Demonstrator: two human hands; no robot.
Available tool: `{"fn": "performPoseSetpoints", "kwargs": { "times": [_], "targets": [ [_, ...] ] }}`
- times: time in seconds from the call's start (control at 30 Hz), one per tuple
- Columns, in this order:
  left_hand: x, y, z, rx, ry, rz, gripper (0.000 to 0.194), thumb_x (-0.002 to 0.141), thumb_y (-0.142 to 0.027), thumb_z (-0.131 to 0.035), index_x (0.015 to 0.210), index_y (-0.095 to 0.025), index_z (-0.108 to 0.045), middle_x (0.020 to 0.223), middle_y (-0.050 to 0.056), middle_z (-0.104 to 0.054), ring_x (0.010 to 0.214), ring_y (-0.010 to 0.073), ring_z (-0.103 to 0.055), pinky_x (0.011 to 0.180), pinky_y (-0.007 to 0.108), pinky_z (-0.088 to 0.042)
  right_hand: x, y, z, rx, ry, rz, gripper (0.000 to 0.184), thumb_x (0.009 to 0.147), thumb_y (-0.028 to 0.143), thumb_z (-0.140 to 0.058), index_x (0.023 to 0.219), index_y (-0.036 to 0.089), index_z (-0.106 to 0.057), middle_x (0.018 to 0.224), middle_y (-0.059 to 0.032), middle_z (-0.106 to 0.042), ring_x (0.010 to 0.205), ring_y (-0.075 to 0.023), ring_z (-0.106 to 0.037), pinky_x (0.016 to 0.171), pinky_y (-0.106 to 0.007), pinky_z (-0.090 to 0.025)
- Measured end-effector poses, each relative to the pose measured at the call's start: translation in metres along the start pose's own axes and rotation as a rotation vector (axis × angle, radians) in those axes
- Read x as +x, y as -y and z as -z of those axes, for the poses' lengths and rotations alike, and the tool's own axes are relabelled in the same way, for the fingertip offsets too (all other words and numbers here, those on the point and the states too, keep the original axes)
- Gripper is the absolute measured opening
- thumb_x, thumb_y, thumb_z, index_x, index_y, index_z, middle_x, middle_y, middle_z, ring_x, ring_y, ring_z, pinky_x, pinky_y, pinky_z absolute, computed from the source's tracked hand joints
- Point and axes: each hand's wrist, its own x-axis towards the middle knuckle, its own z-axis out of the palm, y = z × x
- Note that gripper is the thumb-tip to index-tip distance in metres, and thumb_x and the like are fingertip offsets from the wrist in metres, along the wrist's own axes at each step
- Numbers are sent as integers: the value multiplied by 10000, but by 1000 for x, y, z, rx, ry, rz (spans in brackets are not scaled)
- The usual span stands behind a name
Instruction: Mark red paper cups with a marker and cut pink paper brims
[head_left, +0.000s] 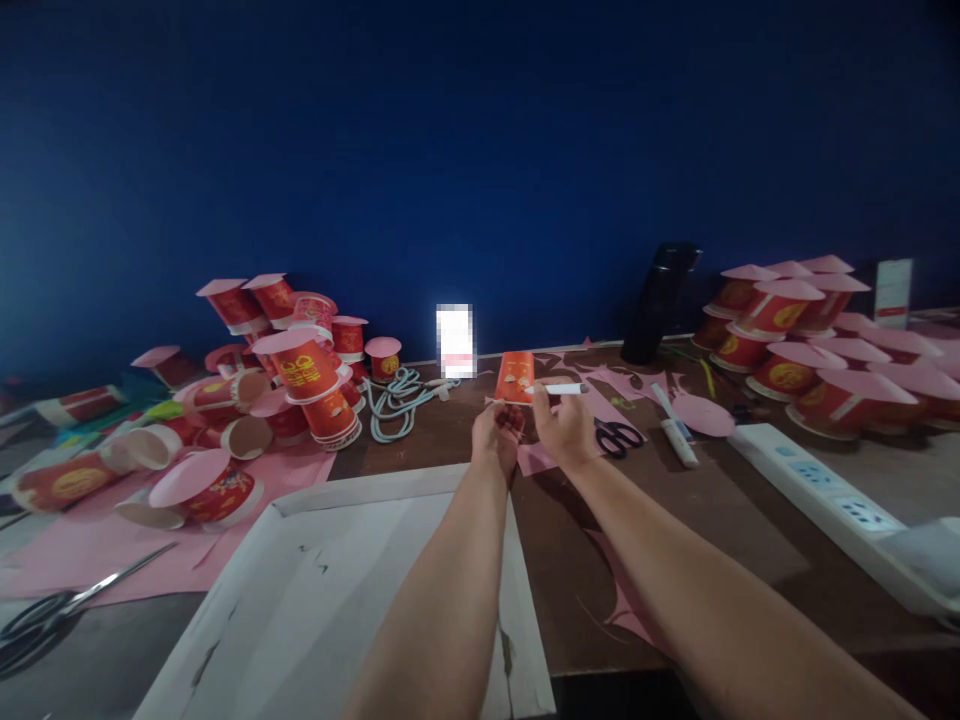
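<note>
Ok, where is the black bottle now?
In the head view, the black bottle is at the back of the table by the blue wall, right of the right hand, just left of the right-side red cups.

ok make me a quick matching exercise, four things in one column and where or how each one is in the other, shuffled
1. pen
2. bottle
3. power strip
4. white tray

A. beneath the left forearm
B. right of both arms, sockets showing
C. in the right hand
D. black, by the blue wall

1-C, 2-D, 3-B, 4-A
</note>
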Motion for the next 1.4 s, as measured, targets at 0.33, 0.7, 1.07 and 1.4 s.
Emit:
{"fn": "performPoseSetpoints", "kwargs": {
  "times": [0.33,0.7,1.07,1.4],
  "targets": [
    [3,-2,2,-38,-2,19,135,783,-56,-516,668,-122,-543,565,9,-521,494,67,-508,535,184,-442,0,-3,1,20,44,-31,249,869,368,-465,826,189,-632,814,-68,-697,753,-215,-633,742,-334,-485],
    [4,-2,5,-44,7,8,112,771,-56,-532,680,-120,-549,572,-2,-523,500,60,-526,531,174,-444,0,-5,0,39,74,-82,255,850,373,-477,786,192,-645,762,-62,-690,712,-219,-638,692,-329,-488],
    [4,-2,3,-48,-8,27,123,764,-44,-519,674,-127,-533,568,-1,-517,486,59,-510,530,175,-445,-1,-5,-1,21,31,-53,253,874,372,-460,842,192,-635,836,-73,-691,785,-227,-630,764,-352,-479],
    [3,-3,2,-20,-8,25,136,787,-70,-515,668,-134,-533,554,-4,-494,479,67,-498,510,180,-442,0,-3,0,11,-6,-44,250,885,388,-453,864,193,-608,870,-82,-688,825,-235,-624,784,-365,-470]
  ]
}}
